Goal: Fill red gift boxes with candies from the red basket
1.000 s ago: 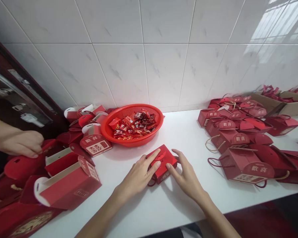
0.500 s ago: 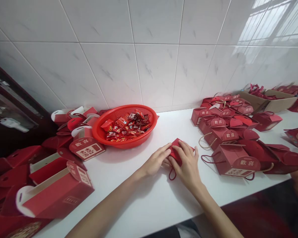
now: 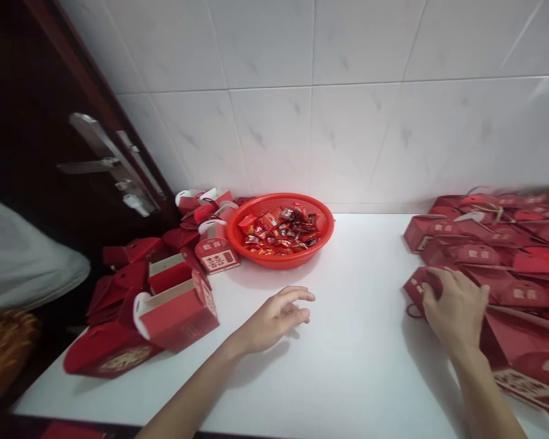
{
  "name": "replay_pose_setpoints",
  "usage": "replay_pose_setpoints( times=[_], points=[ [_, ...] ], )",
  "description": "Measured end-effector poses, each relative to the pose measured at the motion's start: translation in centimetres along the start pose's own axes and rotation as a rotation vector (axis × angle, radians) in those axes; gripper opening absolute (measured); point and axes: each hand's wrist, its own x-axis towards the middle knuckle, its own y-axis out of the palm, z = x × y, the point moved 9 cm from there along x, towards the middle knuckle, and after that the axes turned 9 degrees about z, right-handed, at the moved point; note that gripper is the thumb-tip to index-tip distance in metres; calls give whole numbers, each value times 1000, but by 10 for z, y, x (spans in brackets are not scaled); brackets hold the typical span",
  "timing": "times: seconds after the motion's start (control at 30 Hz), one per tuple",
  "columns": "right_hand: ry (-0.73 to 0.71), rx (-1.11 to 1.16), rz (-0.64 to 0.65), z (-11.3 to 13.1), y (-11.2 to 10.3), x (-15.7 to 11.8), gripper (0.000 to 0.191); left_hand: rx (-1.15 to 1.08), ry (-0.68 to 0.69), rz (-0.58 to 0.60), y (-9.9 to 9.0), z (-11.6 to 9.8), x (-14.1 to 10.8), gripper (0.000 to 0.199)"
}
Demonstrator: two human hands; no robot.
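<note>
My right hand (image 3: 455,311) grips a small closed red gift box (image 3: 417,285) from above, at the near left side of a cluster of closed red boxes (image 3: 498,235). A dark red cord loop sticks out at that box's left. Over the white table (image 3: 343,353), my left hand (image 3: 274,317) is empty, its fingers partly bent and apart. Beyond it stands a red plastic basket (image 3: 281,262) with red-wrapped sweets (image 3: 286,228) inside. To its left are several red boxes with open tops, such as this one (image 3: 180,320) with a pale inside.
A tiled wall (image 3: 274,134) runs along the table's back. At the left is a dark door with a metal handle (image 3: 103,164). Light grey fabric (image 3: 22,256) and a woven brown basket (image 3: 4,347) show at the left edge.
My right hand has carried the box from the table's middle to the closed boxes at the right. My left hand has let go of it. The view has turned left.
</note>
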Motion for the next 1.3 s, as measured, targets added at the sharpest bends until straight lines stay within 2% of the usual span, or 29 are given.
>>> replay_pose_setpoints(
  times=[0.1, 0.17, 0.23, 0.33, 0.4, 0.43, 0.47, 0.5, 0.6, 0.7, 0.83, 1.03, 1.13, 1.3],
  points=[
    [-12, -34, -17, 2, -1, 2, 38, 139, 14, -116, -22, -6, -30, 34],
    [-21, -31, -25, 7, -3, 4, 41, 302, 59, -248, -42, -19, -54, 32],
    [-34, 1, -62, 15, -10, 7, 43, 521, 119, -427, -64, -39, -82, 29],
    [-88, 94, -150, 32, -23, 9, 43, 809, 127, -793, -102, -66, -131, 29],
    [-147, 152, -159, 47, -26, 11, 41, 920, 30, -1010, -129, -71, -161, 34],
    [-179, 178, -157, 55, -25, 12, 40, 959, -54, -1056, -141, -68, -171, 37],
    [-210, 204, -155, 63, -24, 13, 38, 987, -146, -1057, -151, -61, -177, 39],
    [-242, 232, -156, 71, -23, 12, 36, 1001, -234, -1010, -160, -51, -179, 41],
    [-335, 327, -150, 97, -17, 10, 30, 979, -386, -806, -173, -20, -176, 43],
    [-430, 392, -78, 126, -8, 6, 25, 933, -392, -646, -167, -6, -164, 40],
    [-555, 453, 3, 163, -4, 3, 27, 880, -315, -507, -143, -14, -142, 36],
    [-680, 589, 65, 213, -11, 3, 33, 909, -393, -483, -116, -23, -107, 45],
    [-749, 696, 120, 242, -14, -2, 33, 921, -374, -490, -105, -26, -88, 46],
    [-882, 837, 379, 292, -4, -22, 39, 890, -279, -505, -99, -35, -74, 44]
  ],
)
